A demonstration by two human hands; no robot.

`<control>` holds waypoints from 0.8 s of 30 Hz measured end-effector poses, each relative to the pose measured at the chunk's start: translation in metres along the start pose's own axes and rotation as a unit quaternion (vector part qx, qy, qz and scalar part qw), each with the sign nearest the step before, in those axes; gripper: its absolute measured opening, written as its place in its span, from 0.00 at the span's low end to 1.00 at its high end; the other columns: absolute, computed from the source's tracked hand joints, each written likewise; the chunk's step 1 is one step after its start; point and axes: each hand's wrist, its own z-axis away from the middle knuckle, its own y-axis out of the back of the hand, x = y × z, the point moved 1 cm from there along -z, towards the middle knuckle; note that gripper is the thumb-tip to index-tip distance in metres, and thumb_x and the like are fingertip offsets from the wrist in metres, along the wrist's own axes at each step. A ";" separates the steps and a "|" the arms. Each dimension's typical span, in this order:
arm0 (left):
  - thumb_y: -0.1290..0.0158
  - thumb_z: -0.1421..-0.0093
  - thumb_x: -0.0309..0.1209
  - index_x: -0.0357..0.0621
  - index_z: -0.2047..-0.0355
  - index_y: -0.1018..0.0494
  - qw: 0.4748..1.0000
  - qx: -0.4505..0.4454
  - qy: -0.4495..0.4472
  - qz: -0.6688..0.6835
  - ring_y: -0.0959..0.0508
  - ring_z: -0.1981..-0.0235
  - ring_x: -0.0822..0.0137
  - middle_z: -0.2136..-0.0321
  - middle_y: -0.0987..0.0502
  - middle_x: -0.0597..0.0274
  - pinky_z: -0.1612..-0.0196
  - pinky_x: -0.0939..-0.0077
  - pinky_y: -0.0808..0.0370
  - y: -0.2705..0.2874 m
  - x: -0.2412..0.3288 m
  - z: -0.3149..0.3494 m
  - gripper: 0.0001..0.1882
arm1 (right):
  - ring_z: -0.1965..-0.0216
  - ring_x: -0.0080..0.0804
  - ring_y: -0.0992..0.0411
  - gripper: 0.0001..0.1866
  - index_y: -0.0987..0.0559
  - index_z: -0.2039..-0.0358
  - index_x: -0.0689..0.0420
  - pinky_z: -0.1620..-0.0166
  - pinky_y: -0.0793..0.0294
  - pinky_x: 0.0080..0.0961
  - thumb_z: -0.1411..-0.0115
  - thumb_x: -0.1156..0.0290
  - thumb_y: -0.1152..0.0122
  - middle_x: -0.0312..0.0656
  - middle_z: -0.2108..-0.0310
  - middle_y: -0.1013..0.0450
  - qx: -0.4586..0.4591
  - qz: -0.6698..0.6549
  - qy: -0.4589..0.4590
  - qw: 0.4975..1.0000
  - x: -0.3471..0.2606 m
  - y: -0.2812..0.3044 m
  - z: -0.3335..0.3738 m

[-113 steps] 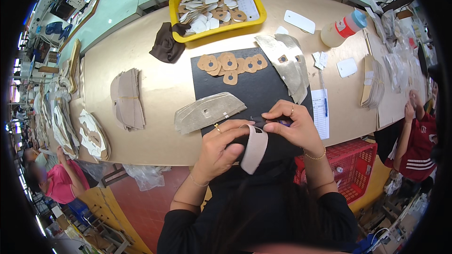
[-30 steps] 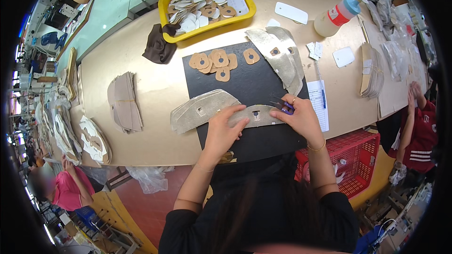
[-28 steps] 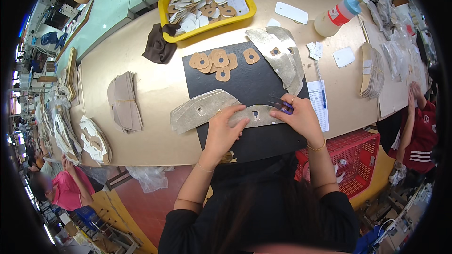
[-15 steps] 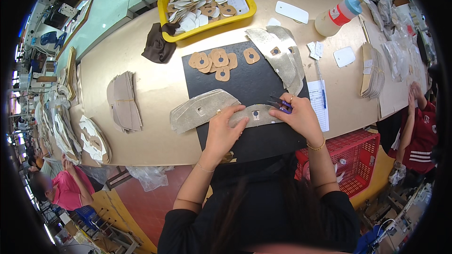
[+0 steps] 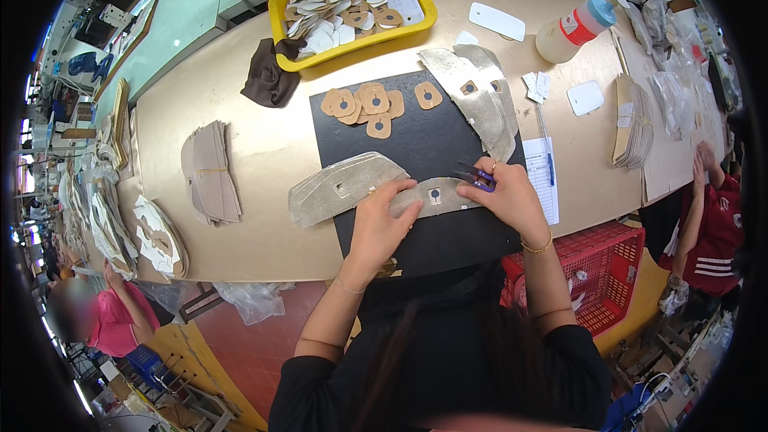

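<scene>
A curved grey shimmery piece with a small keyhole-shaped cutout lies on the black mat in front of me. My left hand grips its left end, thumb and forefinger closing on it. Purple-handled thread snips are held in my right hand, their blades pointing left above the piece; this hand's fingers also touch the piece's right end. Beside my left hand is a stack of similar grey pieces. More curved pieces lie at the mat's far right, near several brown rounded patches.
Behind the mat stands a yellow basket of white and brown patches, with a dark cloth beside it. A glue bottle, paper sheet and bundled pieces are to the right. A red crate sits below; co-workers flank the table.
</scene>
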 end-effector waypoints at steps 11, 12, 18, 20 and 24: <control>0.36 0.42 0.27 0.36 0.53 0.23 0.999 0.006 -0.023 -0.024 0.25 0.81 0.79 0.65 0.19 0.58 0.80 0.84 0.28 -0.001 -0.002 0.000 0.17 | 0.81 0.33 0.33 0.20 0.22 0.70 0.62 0.74 0.34 0.28 0.48 0.59 0.25 0.45 0.82 0.30 0.002 0.003 0.001 1.000 -0.001 -0.001 0.000; 0.36 0.42 0.27 0.36 0.53 0.23 0.999 0.007 -0.026 -0.024 0.25 0.81 0.79 0.66 0.19 0.58 0.80 0.84 0.28 -0.001 -0.002 0.000 0.17 | 0.81 0.33 0.33 0.20 0.22 0.70 0.62 0.74 0.34 0.28 0.49 0.59 0.25 0.45 0.82 0.30 0.003 0.005 0.003 1.000 -0.001 -0.001 0.000; 0.36 0.42 0.26 0.37 0.54 0.23 0.999 0.012 -0.029 -0.020 0.25 0.82 0.79 0.67 0.20 0.59 0.80 0.84 0.28 -0.002 -0.001 0.000 0.16 | 0.81 0.36 0.32 0.19 0.23 0.70 0.63 0.74 0.34 0.29 0.48 0.60 0.25 0.46 0.82 0.29 0.000 0.015 0.003 1.000 -0.001 -0.001 0.000; 0.36 0.42 0.26 0.37 0.54 0.23 0.999 0.013 -0.029 -0.027 0.25 0.82 0.79 0.68 0.20 0.60 0.80 0.83 0.28 -0.002 0.000 0.000 0.16 | 0.81 0.36 0.31 0.19 0.23 0.71 0.63 0.73 0.33 0.29 0.48 0.60 0.26 0.46 0.81 0.29 0.001 0.013 0.008 1.000 -0.001 -0.001 -0.001; 0.37 0.42 0.26 0.36 0.54 0.23 0.999 0.011 -0.021 -0.040 0.23 0.81 0.74 0.67 0.20 0.57 0.77 0.79 0.27 -0.002 0.002 0.001 0.16 | 0.80 0.37 0.30 0.19 0.24 0.71 0.63 0.73 0.33 0.29 0.48 0.61 0.26 0.46 0.81 0.29 0.004 0.021 0.016 1.000 -0.001 -0.001 -0.001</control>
